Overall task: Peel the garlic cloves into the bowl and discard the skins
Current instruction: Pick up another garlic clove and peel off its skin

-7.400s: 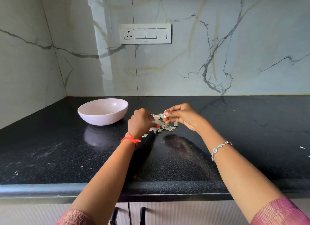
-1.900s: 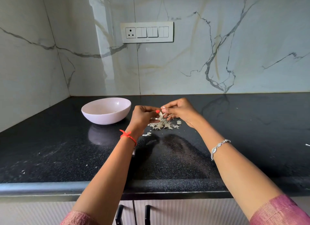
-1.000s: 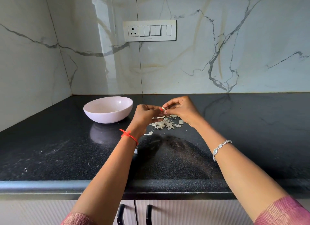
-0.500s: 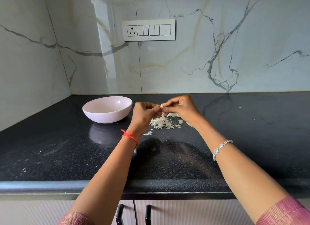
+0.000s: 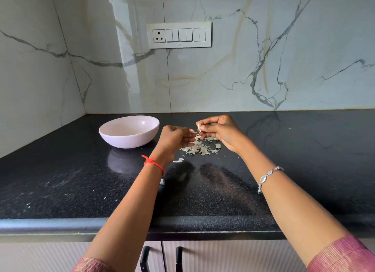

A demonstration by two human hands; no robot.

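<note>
Both forearms reach out from the near edge over the speckled black stone table, a red thread on the left wrist and a silver bracelet on the right; the hands meet above the middle of the table, raised off it, knuckles toward the camera; the left hand has its grip closed, fingertips pinching what looks like a thin pale shred of skin; the right hand has thumb and forefinger clamped on the small, pale garlic clove, held upright just beside the left fingertips; the clove should be light, firm and probably slick once bare, so it is best held by its flanks with the tip left free; the skin is papery, tears easily and tends to cling, so it is best taken at a loose edge and drawn along the length; under the hands lies a heap of papery white skins; further left stands the shallow pale pink bowl, well apart from the clove; behind, a white switch panel sits on the marble wall.
</note>
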